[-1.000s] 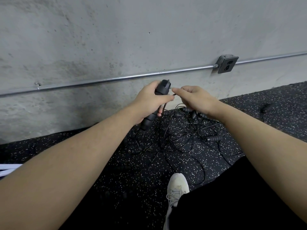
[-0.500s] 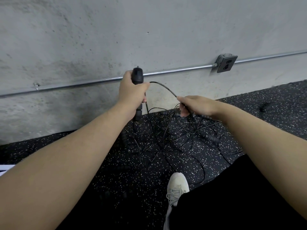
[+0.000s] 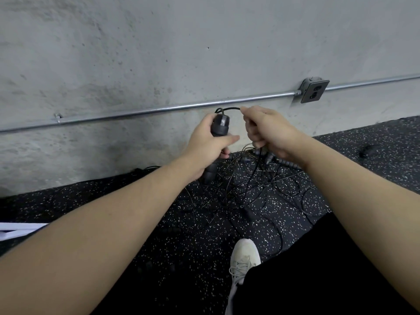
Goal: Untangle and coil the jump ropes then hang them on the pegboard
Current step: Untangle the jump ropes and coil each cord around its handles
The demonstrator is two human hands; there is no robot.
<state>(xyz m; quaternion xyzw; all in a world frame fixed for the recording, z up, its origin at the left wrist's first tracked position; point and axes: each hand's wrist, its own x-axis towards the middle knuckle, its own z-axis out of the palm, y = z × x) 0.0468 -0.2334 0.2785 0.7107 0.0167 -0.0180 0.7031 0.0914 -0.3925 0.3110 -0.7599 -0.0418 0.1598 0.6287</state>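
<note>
The left hand's (image 3: 208,142) fingers are curling round a black handle (image 3: 219,127), thumb lying across its front; the handle is standing nearly upright, its lower end poking out below the palm. The right hand's (image 3: 269,130) fingers are pinching the cord (image 3: 229,108) arching out of the handle's top, with more cord running down through that fist. Both forearms are reaching forward, hands just beside each other. On the floor (image 3: 375,151) below, the tangle (image 3: 250,189) of ropes is lying partly hidden behind the hands; individual ropes are hard to separate.
</note>
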